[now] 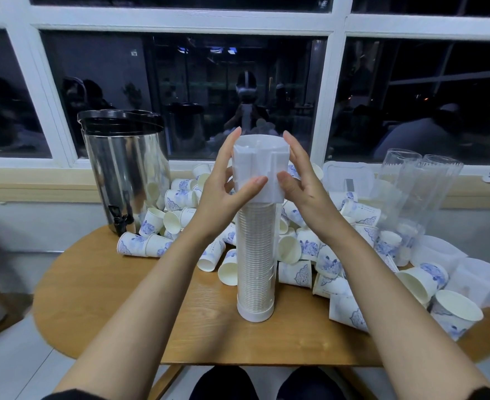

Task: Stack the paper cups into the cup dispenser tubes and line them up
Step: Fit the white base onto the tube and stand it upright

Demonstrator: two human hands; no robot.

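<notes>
At the middle of the wooden table (pixel 117 298), a full dispenser tube (pixel 255 255) is stood upright. Its white cap (pixel 262 163) is gripped by the left hand (pixel 226 186) from 9 o'clock and by the right hand (pixel 301 180) from 3 o'clock, thumbs pressed on its front. Loose paper cups (pixel 295 274) are heaped behind, from 10 to 3 o'clock.

I see the dispenser tube (pixel 255 255) upright mid-table (pixel 108 298). My left hand (pixel 226 183) and right hand (pixel 303 183) grip its cap (pixel 259 163) from either side. Loose cups (pixel 294 274) are piled behind, the urn (pixel 122 168) stands back-left, and the empty tubes (pixel 422 192) back-right.
</notes>
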